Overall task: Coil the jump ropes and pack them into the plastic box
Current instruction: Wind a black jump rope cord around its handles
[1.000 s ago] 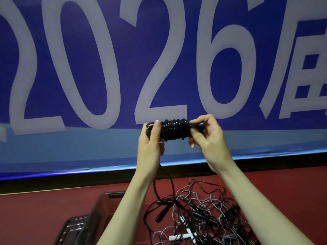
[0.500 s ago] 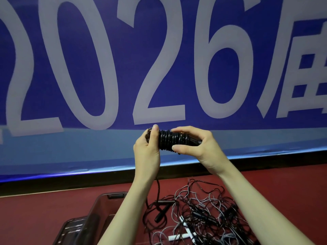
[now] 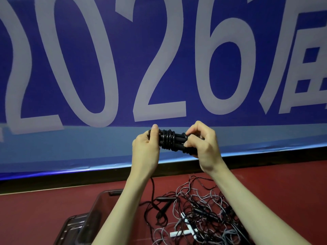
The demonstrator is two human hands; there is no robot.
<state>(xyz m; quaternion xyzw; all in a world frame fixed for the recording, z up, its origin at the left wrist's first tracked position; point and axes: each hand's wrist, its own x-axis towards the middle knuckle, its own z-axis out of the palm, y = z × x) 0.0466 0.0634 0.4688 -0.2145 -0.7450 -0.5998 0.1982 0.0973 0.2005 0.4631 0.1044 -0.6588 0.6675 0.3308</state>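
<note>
Up at chest height before the blue banner (image 3: 70, 147), the head view shows the coiled black jump rope (image 3: 170, 140) lying crosswise between both hands, its long axis running left to right. At its left end the left hand (image 3: 146, 149) grips it, thumb pressed along the front. At its right end the right hand (image 3: 201, 144) has its fingers curled, pinching the handles' end, perhaps tucking in the rope's tail, though that end is too hidden to be sure. The bundle is glossy, ribbed with tight turns of smooth cord around two stiff handles. One thin black strand hangs from it down past the left wrist.

Below the forearms, on the dark red floor (image 3: 292, 191), lies a loose tangle of other ropes (image 3: 203, 214), thin black and grey cords with black and white handles among them. The plastic box (image 3: 99, 206), smoky and translucent, sits down and to the left, nearer the left arm, so I judge the bundle will travel down and leftward.
</note>
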